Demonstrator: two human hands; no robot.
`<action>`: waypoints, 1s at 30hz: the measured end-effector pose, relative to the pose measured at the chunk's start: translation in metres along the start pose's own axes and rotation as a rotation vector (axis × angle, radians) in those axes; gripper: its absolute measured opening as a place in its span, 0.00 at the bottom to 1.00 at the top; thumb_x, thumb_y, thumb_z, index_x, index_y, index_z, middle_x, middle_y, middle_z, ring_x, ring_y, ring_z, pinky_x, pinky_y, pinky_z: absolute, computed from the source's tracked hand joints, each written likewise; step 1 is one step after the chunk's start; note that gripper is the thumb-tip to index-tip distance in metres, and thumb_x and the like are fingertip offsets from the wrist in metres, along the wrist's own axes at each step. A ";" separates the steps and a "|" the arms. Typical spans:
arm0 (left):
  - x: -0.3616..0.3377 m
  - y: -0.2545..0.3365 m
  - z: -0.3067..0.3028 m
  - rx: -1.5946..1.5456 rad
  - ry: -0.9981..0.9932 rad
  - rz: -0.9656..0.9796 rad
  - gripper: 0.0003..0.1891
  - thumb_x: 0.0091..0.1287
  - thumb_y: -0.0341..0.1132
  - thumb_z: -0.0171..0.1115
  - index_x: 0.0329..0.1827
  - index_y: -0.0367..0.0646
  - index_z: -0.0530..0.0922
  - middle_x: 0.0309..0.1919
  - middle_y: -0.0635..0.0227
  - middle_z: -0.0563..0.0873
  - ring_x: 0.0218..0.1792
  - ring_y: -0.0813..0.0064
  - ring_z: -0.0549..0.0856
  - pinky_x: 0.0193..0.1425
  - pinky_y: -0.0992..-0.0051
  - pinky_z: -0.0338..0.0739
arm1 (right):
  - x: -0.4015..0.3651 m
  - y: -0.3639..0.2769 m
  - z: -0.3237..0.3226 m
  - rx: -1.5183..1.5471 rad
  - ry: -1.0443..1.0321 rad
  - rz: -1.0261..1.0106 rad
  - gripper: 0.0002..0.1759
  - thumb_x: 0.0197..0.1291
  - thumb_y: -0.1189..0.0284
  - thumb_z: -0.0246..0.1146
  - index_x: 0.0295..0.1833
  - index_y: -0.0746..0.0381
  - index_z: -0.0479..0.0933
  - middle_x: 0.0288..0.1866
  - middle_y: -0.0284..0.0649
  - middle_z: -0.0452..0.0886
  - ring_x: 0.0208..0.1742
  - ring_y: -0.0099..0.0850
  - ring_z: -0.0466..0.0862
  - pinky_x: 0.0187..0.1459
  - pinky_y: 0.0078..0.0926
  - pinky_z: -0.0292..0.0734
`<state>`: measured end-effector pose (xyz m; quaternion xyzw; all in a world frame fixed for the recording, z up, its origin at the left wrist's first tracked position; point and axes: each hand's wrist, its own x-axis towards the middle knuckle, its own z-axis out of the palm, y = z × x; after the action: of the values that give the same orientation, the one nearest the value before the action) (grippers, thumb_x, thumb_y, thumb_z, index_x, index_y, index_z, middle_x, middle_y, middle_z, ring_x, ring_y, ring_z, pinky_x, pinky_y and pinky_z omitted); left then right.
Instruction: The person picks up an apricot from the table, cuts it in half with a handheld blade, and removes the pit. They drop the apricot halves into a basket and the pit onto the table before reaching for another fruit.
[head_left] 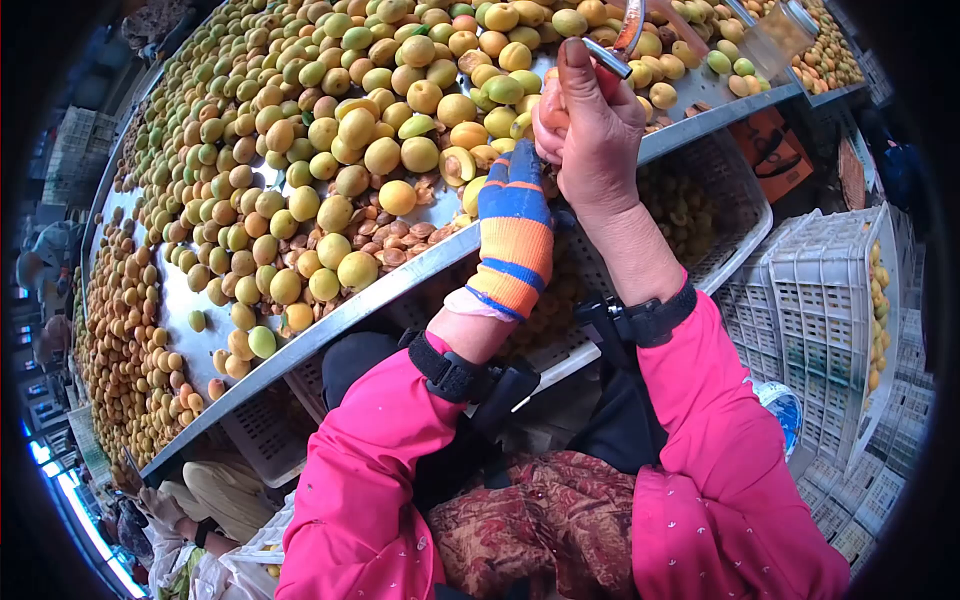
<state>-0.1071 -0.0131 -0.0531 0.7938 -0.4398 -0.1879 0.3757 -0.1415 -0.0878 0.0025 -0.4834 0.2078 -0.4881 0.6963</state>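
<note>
Yellow-green fruits cover a metal-edged table. At its near edge my left hand, in a blue and orange glove, has its fingers together against the fruit pile; what they hold, if anything, is hidden. My right hand is bare, right beside the left one, its fingers curled round a tool with a metal tube end and its thumb pointing up. Near the gloved fingertips is a cut fruit half. Brown pits lie among the fruits left of the glove.
White plastic crates stand stacked at the right. Below the table edge is a basket with fruit inside. A blue-rimmed bucket stands by the crates. At the lower left, another person's hand shows beside the table.
</note>
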 end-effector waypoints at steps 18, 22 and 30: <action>-0.001 0.003 -0.029 -1.769 -0.437 -0.775 0.11 0.70 0.42 0.45 0.40 0.46 0.72 0.23 0.72 0.78 0.16 0.83 0.72 0.17 0.86 0.65 | 0.010 -0.003 -0.011 0.297 -0.419 0.253 0.27 0.63 0.47 0.49 0.20 0.54 0.59 0.11 0.26 0.51 0.09 0.16 0.50 0.12 0.17 0.44; -0.003 0.007 -0.034 -1.961 -0.466 -0.777 0.13 0.70 0.43 0.46 0.42 0.43 0.72 0.28 0.66 0.79 0.22 0.77 0.75 0.22 0.81 0.70 | 0.019 -0.004 -0.014 0.465 -0.392 0.223 0.25 0.65 0.48 0.47 0.22 0.54 0.62 0.12 0.26 0.52 0.10 0.16 0.50 0.13 0.16 0.46; 0.014 0.000 -0.047 -1.811 0.024 -0.472 0.17 0.70 0.43 0.46 0.50 0.37 0.71 0.41 0.56 0.78 0.42 0.64 0.77 0.46 0.65 0.75 | 0.006 0.008 -0.020 -0.309 -0.178 0.337 0.24 0.54 0.50 0.64 0.38 0.61 0.70 0.17 0.25 0.65 0.11 0.10 0.61 0.12 0.09 0.54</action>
<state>-0.0698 -0.0047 -0.0217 0.2696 0.0506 -0.5223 0.8075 -0.1500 -0.1023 -0.0121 -0.5838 0.2955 -0.2828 0.7014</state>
